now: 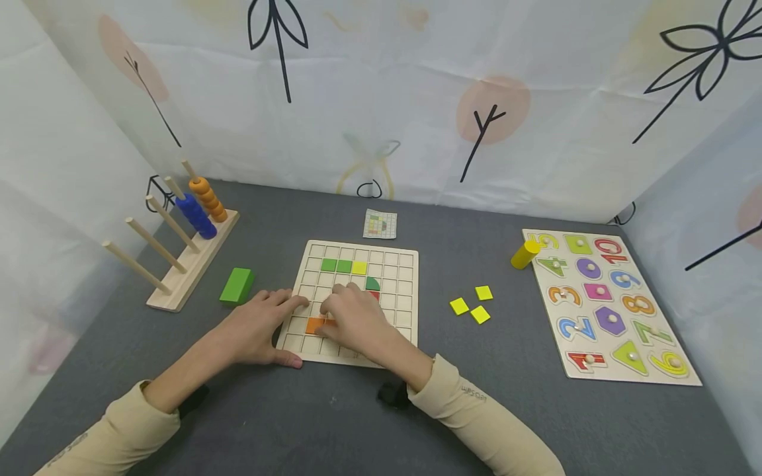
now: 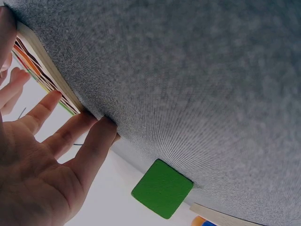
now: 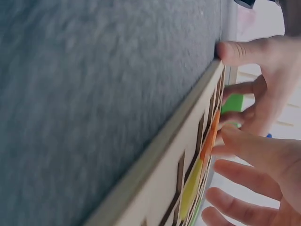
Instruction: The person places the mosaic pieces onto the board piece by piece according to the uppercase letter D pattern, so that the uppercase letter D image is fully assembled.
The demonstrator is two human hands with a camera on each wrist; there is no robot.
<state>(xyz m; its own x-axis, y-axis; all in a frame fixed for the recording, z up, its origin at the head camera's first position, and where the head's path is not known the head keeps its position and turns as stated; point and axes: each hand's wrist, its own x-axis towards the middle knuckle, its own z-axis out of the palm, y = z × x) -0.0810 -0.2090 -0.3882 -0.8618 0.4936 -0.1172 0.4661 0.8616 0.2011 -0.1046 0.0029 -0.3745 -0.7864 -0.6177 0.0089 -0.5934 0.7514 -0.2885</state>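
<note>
Two hands rest on the wooden grid board [image 1: 357, 301] in the middle of the grey table [image 1: 417, 410].

Left hand [image 1: 258, 327] lies flat with straight, spread fingers on the board's near left corner, thumb against its near edge. Right hand [image 1: 354, 317] sits just beside it over the near cells, fingertips pressing on an orange tile [image 1: 314, 324]; the hands are nearly touching. Farther on the board lie two green tiles [image 1: 336, 266], a yellow tile [image 1: 360, 267] and a green quarter-round piece [image 1: 372, 283]. Left of the board sits a green block [image 1: 237, 285], beyond it a peg rack [image 1: 178, 264]. To the right lie three loose yellow squares [image 1: 471, 304], a yellow cylinder [image 1: 525, 254] and a number puzzle [image 1: 607, 304]. A small pattern card [image 1: 380, 224] lies on the far side.
</note>
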